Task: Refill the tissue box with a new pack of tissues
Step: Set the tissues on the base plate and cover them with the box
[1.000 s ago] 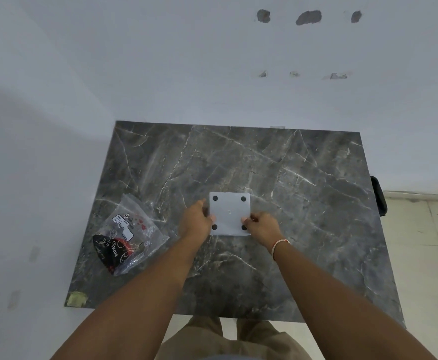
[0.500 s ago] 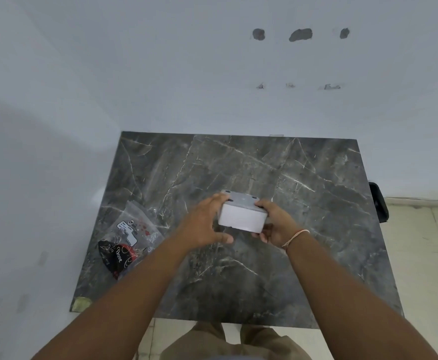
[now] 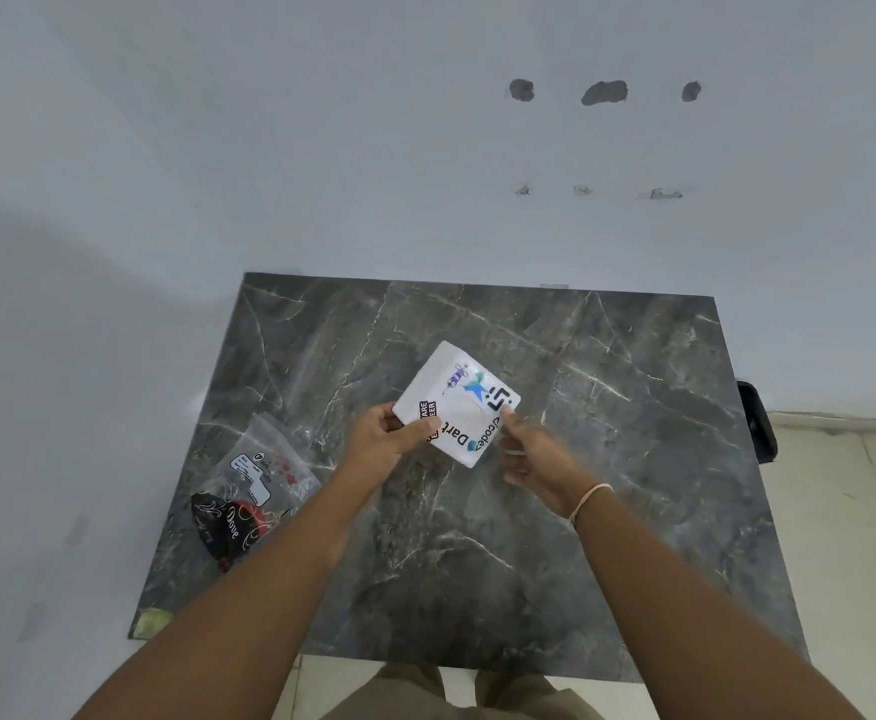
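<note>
A white square tissue box (image 3: 451,407), with stickers around a round opening on its upper face, is tilted above the middle of the dark marble table (image 3: 607,459). My left hand (image 3: 384,439) grips its near-left corner. At the box's near-right edge is my right hand (image 3: 529,452). Its thumb touches the edge while the fingers are spread and off the box. A clear plastic bag (image 3: 269,459) lies on the table's left side, and a black and red pack (image 3: 228,527) pokes out of its near end.
The table stands against a pale wall at the back and left. A black object (image 3: 755,423) sits beyond the table's right edge over the tiled floor. A yellowish patch (image 3: 151,622) marks the front-left corner.
The box lay bottom-up on the table with four black feet showing. Both hands lifted and turned it over, so its stickered top now faces me. My right hand has loosened its hold.
</note>
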